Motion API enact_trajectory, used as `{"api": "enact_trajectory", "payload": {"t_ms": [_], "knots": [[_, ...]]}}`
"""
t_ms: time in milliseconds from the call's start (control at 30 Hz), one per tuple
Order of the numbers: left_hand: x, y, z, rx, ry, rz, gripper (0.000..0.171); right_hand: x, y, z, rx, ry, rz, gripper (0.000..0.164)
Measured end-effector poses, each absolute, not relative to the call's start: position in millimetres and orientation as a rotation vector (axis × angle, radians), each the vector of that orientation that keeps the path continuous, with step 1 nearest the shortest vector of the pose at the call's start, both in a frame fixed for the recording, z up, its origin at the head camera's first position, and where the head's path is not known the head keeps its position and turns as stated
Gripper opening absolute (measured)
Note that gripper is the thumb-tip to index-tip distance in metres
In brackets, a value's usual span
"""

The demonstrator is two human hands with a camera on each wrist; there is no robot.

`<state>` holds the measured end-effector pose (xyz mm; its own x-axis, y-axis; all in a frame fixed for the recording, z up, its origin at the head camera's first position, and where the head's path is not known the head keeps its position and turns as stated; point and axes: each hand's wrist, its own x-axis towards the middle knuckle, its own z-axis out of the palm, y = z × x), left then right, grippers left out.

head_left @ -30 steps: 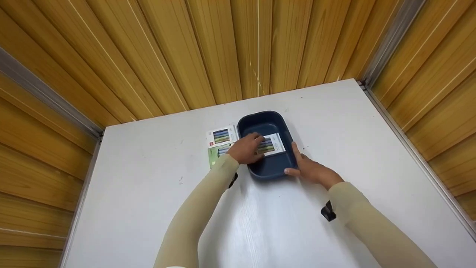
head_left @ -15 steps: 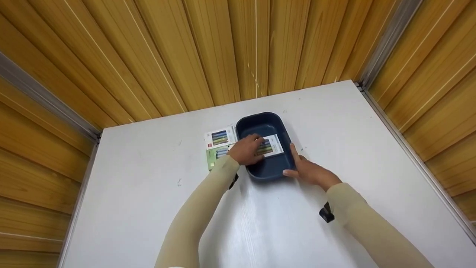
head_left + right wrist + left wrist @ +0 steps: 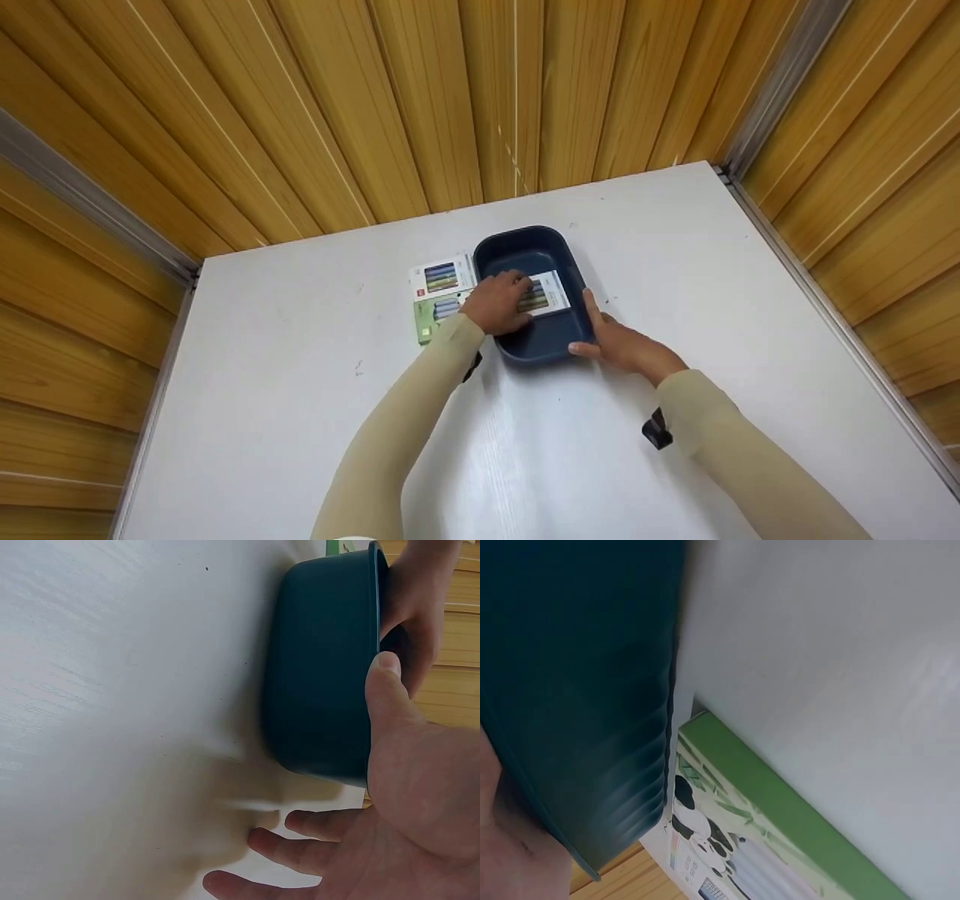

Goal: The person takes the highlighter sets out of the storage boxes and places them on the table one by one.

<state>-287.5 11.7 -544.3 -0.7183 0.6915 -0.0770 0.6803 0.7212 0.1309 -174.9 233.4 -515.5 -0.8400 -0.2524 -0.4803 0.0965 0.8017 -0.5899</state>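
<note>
In the head view, my left hand [image 3: 495,301] reaches over the left rim of a dark blue rectangular bin [image 3: 544,341]. It grips a white box [image 3: 556,291] lying inside, thumb at the near edge and fingers at the far edge. A window in that box shows several coloured sticks. My right hand [image 3: 622,341] is at the bin's right side. Its thumb [image 3: 386,679] rests on the rim in the right wrist view, while the other fingers [image 3: 300,851] stretch loosely below the bin's outer wall.
Left of the bin, a similar white box [image 3: 442,277] lies beside it on the white table [image 3: 285,390]. Nearer is a green box [image 3: 780,802] with a panda picture, partly hidden by the left wrist. Wood-look panels [image 3: 420,112] stand behind the table.
</note>
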Motion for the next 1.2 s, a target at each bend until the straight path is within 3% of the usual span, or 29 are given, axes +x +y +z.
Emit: {"api": "enact_trajectory", "payload": {"t_ms": [1200], "knots": [[-280.2,15.9,-549.5,1.166,2.94,-0.14,0.055,-174.4,233.7,-517.2,-0.116,2.435,-0.843,0.101]]}}
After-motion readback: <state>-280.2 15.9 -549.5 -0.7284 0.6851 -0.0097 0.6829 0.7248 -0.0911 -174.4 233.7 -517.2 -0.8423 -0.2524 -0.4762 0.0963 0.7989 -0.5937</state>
